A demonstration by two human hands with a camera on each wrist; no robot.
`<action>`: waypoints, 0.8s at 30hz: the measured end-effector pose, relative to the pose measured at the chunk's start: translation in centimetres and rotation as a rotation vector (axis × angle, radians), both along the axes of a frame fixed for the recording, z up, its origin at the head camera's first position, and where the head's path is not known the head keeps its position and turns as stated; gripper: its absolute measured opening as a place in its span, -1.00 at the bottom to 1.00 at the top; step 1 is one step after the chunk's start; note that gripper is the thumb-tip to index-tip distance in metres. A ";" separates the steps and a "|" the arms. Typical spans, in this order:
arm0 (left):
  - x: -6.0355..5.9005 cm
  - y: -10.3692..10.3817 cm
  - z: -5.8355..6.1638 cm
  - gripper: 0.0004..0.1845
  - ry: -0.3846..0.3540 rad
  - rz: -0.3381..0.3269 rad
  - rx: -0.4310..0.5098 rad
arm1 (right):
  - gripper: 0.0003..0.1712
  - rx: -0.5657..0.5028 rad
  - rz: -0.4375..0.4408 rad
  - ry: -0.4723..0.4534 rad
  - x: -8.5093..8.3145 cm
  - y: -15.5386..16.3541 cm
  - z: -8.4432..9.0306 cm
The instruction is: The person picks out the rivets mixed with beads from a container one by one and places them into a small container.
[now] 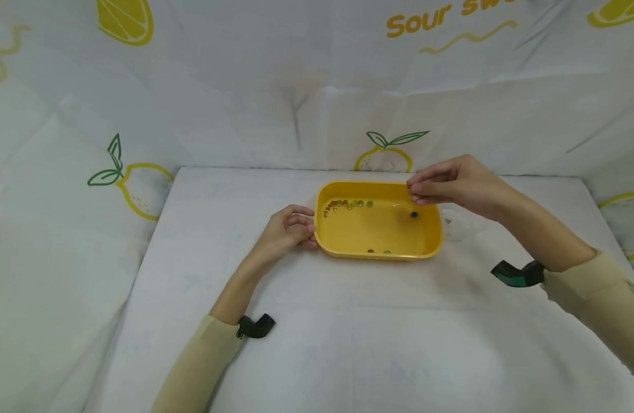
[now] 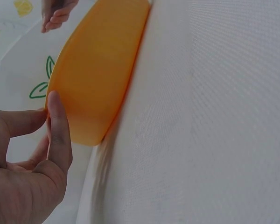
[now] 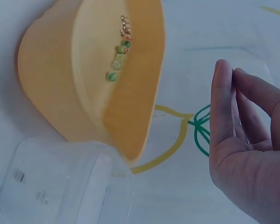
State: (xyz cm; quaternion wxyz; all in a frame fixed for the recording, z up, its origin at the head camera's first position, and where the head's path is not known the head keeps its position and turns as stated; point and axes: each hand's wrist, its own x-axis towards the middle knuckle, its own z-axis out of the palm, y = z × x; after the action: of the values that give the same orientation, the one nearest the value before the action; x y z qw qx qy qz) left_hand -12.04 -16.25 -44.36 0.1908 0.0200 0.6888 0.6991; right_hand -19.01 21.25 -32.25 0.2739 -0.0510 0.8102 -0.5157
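Note:
A yellow plastic tray stands on the white-covered table. At its left end my left hand grips the edge; in the left wrist view the thumb and a finger meet at the tray's rim. Over the back right corner is my right hand, thumb and fingertips pinched around a tiny dark reddish piece, mostly hidden. Several green and amber beads line the tray's back left, with small gold pieces at the row's end. One dark blue bead lies toward the right.
Two beads lie along the tray's front wall. Beside the tray's right end stands a clear plastic box with small dark bits showing in it. A white cloth with lemon prints hangs behind the table.

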 end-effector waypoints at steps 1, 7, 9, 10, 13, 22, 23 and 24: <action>0.0 0.0 0.0 -0.55 0.000 -0.001 -0.001 | -0.67 0.005 -0.006 0.002 0.1 0.3 0.0; 0.0 0.0 0.1 -0.56 -0.004 0.001 0.003 | -0.67 0.004 -0.034 0.013 0.4 1.8 -0.1; 0.0 0.0 0.1 -0.56 -0.005 0.002 0.005 | -0.69 -0.010 -0.050 0.010 0.6 2.3 -0.1; 0.0 0.0 0.1 -0.56 -0.005 0.003 0.007 | -0.69 -0.014 -0.058 0.009 0.7 2.5 -0.1; 0.0 0.0 0.0 -0.57 -0.009 0.002 0.013 | -0.72 -0.015 -0.071 0.011 0.9 3.2 -0.2; 0.0 0.0 0.0 -0.58 -0.007 0.000 0.013 | -0.78 -0.046 -0.089 0.043 1.2 5.4 -1.1; 0.0 0.0 0.0 -0.58 -0.006 -0.001 0.014 | -0.78 -0.049 -0.093 0.046 1.3 5.6 -1.1; 0.0 0.0 0.0 -0.57 -0.005 -0.002 0.014 | -0.78 -0.046 -0.100 0.049 1.3 5.7 -1.2</action>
State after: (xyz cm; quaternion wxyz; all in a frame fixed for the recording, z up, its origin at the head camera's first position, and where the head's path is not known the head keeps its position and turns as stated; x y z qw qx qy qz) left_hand -12.01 -16.25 -44.32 0.1929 0.0203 0.6833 0.7039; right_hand -17.68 26.97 -33.44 0.2268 -0.0291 0.8062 -0.5457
